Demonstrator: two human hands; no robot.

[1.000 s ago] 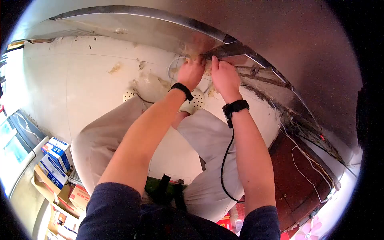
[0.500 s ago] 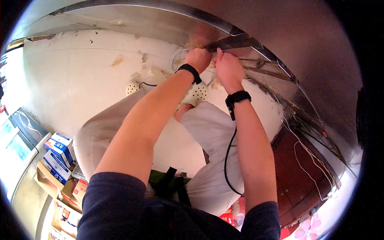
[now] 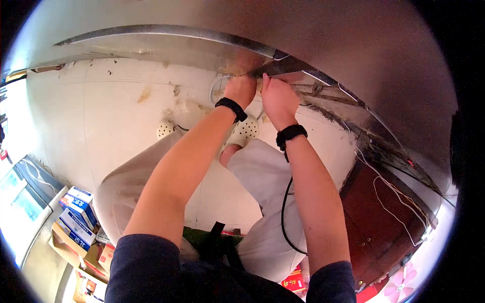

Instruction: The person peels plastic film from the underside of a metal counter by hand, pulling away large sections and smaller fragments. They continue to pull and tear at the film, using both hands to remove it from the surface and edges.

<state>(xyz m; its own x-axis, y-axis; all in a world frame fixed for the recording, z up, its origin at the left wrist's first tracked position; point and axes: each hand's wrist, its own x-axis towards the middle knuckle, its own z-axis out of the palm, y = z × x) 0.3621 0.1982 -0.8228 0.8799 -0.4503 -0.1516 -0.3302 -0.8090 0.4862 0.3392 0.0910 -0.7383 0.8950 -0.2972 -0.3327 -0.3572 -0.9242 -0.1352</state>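
My left hand (image 3: 240, 91) is curled at the lower edge of a large metal panel (image 3: 202, 34), its fingers bent out of sight. Just right of it, my right hand (image 3: 279, 101) is closed, with the thumb pointing up beside the same edge. Whatever either hand grips is hidden. Both wrists wear black bands. A pale thin cable (image 3: 212, 90) loops beside my left hand. A dirty gap with bars (image 3: 323, 91) shows under the panel, right of my right hand.
Below the hands are perforated pale clogs (image 3: 246, 128) on a stained white floor (image 3: 116, 121). A black cable (image 3: 284, 217) hangs by my right forearm. White cables (image 3: 389, 187) cross a dark red board (image 3: 374, 222) at right. Blue and white boxes (image 3: 78, 207) stand at left.
The view has shifted, so the panel covers more of the top. Both hands appear slightly lower and further left, still close together at the panel's edge.
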